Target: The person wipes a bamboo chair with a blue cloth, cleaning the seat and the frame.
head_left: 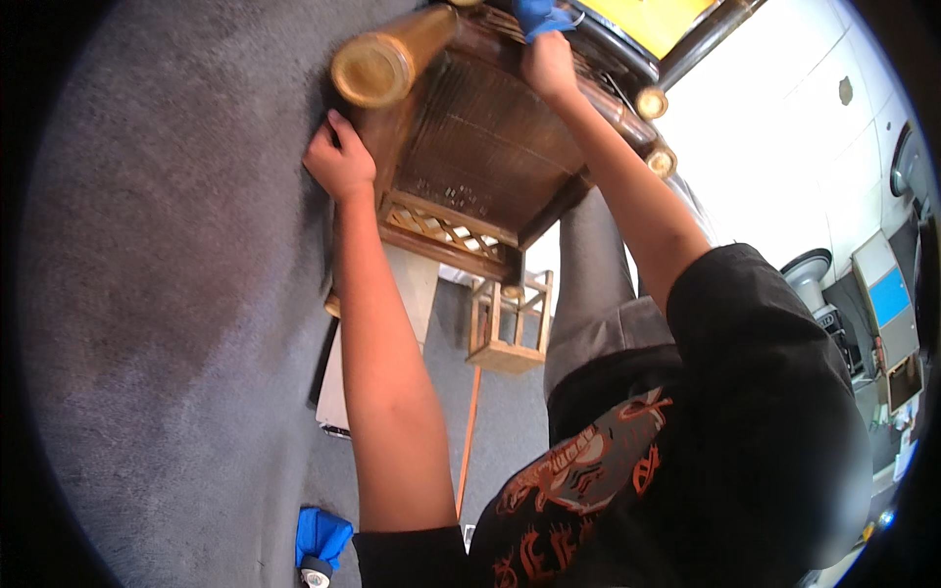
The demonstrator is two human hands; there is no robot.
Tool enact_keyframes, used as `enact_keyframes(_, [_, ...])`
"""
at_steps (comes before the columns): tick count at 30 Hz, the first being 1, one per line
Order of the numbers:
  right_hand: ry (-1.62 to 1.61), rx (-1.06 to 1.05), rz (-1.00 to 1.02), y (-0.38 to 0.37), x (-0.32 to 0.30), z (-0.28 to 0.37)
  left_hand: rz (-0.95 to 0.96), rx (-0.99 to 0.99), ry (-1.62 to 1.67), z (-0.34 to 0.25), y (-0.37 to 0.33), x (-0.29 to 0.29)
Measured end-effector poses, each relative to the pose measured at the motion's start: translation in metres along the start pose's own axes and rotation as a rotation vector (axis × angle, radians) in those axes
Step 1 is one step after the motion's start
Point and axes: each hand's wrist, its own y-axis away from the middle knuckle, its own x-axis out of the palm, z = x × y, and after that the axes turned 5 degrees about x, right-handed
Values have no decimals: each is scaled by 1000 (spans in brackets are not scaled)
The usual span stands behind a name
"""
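A black short-sleeved T-shirt (760,392) with orange print (586,459) is worn with grey trousers (610,333).

Indoors; I can't fix the exact use from my end. Looks more like an eatery or shop than a home. My feed gives white tiling (784,118) right, flared round fittings (809,279) and a blue-panelled unit (889,296) farther right, dark bamboo-style furniture (490,137), a small wooden stool (510,355), grey surface (147,294) left.

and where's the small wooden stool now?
Head view, just right of centre: the stool is between the left forearm and the grey trousers, below the lattice panel.
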Motion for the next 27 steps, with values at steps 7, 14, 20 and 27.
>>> enact_keyframes(7, [166, -31, -160, 3, 40, 20, -10, -20, 25, -4, -3, 3])
enact_keyframes(14, [192, -178, -13, 12, 25, 7, -21, -25, -2, -2, -1, -2])
enact_keyframes(20, [171, -349, -51, 41, -3, -60, -37, 7, 23, -2, -2, 2])
enact_keyframes(27, [200, -295, 72, 104, -57, -112, -60, 48, -2, -3, -2, -5])
